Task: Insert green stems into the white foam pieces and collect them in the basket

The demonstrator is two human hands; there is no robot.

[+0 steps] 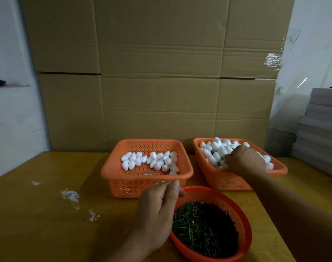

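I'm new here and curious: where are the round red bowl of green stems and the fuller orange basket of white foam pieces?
Round red bowl of green stems (243, 220): head view, right rim.
Fuller orange basket of white foam pieces (227, 181): head view, front wall.

A small workshop or storeroom for piecework by hand: large flattened cardboard cartons (157, 72) stand stacked against the wall behind a worn yellow table (47, 214), a pile of grey boards (320, 129) sits at its right edge, and orange plastic baskets (112, 173) hold bulk foam pieces (134, 159) and green stems (199, 227).
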